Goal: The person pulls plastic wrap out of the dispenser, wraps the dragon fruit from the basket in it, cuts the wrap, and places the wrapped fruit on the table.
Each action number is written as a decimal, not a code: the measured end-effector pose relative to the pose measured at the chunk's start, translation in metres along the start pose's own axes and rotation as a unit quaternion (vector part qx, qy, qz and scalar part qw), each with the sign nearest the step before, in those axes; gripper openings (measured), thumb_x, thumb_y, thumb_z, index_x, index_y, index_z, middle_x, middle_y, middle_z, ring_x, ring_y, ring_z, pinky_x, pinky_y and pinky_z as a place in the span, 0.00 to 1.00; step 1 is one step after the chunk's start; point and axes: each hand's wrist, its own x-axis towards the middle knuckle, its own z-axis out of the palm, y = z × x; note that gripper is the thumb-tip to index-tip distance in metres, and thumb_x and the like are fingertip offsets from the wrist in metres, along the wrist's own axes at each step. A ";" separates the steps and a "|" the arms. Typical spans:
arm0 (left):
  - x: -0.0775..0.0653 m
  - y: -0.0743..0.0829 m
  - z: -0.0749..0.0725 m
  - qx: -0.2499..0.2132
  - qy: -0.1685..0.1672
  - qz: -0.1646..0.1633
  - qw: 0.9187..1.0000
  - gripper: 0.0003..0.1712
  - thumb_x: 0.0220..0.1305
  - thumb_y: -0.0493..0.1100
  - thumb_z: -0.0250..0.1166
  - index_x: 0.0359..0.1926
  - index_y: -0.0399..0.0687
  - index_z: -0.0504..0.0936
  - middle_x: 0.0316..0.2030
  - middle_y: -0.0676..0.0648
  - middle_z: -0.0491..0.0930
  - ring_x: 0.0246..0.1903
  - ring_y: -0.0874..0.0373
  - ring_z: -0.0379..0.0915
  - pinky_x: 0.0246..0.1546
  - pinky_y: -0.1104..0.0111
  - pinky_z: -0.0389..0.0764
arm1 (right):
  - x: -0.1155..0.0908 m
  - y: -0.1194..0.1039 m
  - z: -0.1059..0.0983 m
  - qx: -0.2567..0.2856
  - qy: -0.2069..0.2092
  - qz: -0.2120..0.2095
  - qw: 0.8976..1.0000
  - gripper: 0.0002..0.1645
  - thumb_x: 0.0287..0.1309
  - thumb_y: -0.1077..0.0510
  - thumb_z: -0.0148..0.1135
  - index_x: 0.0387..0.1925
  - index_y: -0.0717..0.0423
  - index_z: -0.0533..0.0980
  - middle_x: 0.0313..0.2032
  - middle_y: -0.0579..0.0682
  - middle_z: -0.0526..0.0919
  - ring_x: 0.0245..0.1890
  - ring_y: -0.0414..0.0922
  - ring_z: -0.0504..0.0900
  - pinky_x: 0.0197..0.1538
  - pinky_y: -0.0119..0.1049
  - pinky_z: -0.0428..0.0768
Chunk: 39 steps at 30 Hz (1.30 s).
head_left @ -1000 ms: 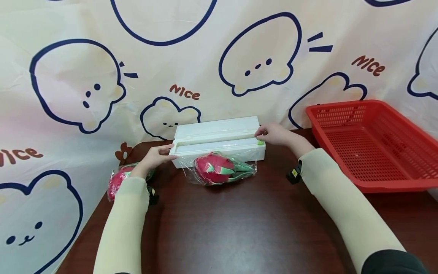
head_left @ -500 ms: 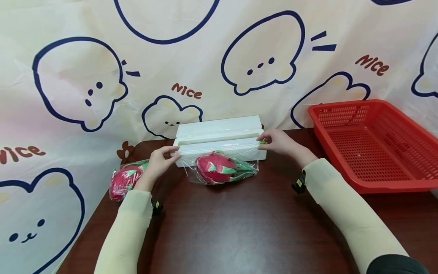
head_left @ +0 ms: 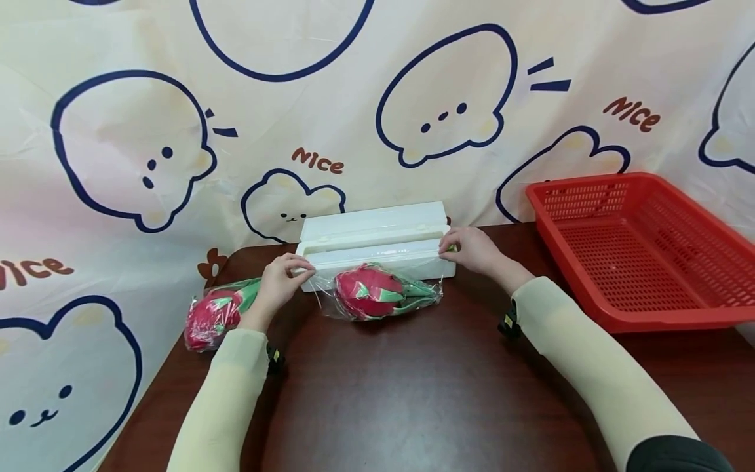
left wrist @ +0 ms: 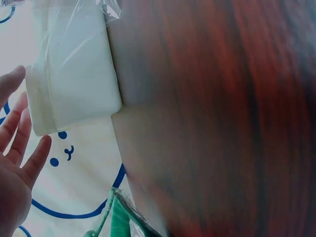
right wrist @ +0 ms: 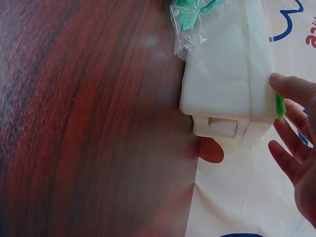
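Note:
A white cling film dispenser (head_left: 377,261) stands at the back of the table, its lid (head_left: 374,221) raised. Clear film hangs down its front over a dragon fruit (head_left: 368,292) wrapped in film. At the dispenser's left front edge, my left hand (head_left: 280,285) pinches the film between thumb and forefinger; its other fingers spread beside the box end in the left wrist view. My right hand (head_left: 478,252) pinches at the right front edge, thumb on the film, close to the green slider (right wrist: 280,106). Its remaining fingers are loosely bent behind the box.
Another film-wrapped dragon fruit (head_left: 215,314) lies by my left forearm. A red plastic basket (head_left: 625,321) stands on the right of the brown table (head_left: 413,393). Behind is a cartoon-printed cloth (head_left: 354,98).
My left hand has moved from the dispenser's left end to its front edge, thumb and forefinger closing together. My right hand has come down and forward to the right front edge.

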 end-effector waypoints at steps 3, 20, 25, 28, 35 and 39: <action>-0.001 0.001 0.000 0.001 0.004 -0.004 1.000 0.07 0.61 0.39 0.70 0.37 0.39 0.87 0.44 0.41 0.81 0.42 0.48 0.72 0.36 0.65 0.73 | -0.001 -0.003 -0.001 0.012 -0.004 -0.013 1.000 0.02 0.57 0.63 0.68 0.31 0.55 0.85 0.43 0.52 0.82 0.45 0.52 0.77 0.50 0.48 0.74; -0.009 0.017 -0.012 -0.159 -0.089 -0.080 0.980 0.12 0.68 0.42 0.62 0.42 0.33 0.79 0.35 0.38 0.84 0.33 0.51 0.82 0.38 0.63 0.82 | 0.003 -0.018 -0.003 0.120 -0.052 0.027 0.991 0.03 0.63 0.63 0.61 0.33 0.58 0.77 0.31 0.48 0.85 0.34 0.45 0.81 0.39 0.39 0.76; -0.008 0.018 -0.012 -0.159 -0.079 -0.088 0.980 0.13 0.66 0.41 0.64 0.42 0.32 0.81 0.32 0.39 0.85 0.29 0.56 0.81 0.35 0.67 0.82 | 0.006 -0.023 -0.001 0.171 -0.056 0.057 0.982 0.06 0.65 0.61 0.60 0.38 0.62 0.76 0.32 0.53 0.85 0.35 0.48 0.84 0.42 0.41 0.79; -0.006 0.020 -0.012 -0.156 -0.087 -0.089 0.980 0.15 0.65 0.42 0.66 0.43 0.32 0.82 0.33 0.39 0.85 0.31 0.55 0.82 0.36 0.67 0.82 | 0.007 -0.024 0.001 0.143 -0.061 0.067 0.986 0.12 0.62 0.56 0.65 0.41 0.62 0.78 0.32 0.51 0.85 0.34 0.47 0.83 0.40 0.40 0.79; -0.007 0.023 -0.014 -0.144 -0.104 -0.112 0.978 0.16 0.62 0.41 0.69 0.45 0.32 0.84 0.34 0.40 0.85 0.32 0.56 0.83 0.42 0.59 0.82 | 0.007 -0.031 0.006 0.086 -0.063 0.071 0.992 0.05 0.59 0.60 0.67 0.32 0.59 0.83 0.26 0.48 0.82 0.28 0.45 0.78 0.31 0.36 0.74; -0.007 0.026 -0.016 -0.159 -0.091 -0.111 0.977 0.14 0.63 0.40 0.67 0.42 0.30 0.83 0.31 0.41 0.85 0.29 0.58 0.82 0.36 0.66 0.83 | 0.011 -0.038 0.008 0.121 -0.067 0.086 0.987 0.06 0.61 0.60 0.65 0.33 0.60 0.83 0.26 0.51 0.83 0.27 0.45 0.81 0.31 0.35 0.76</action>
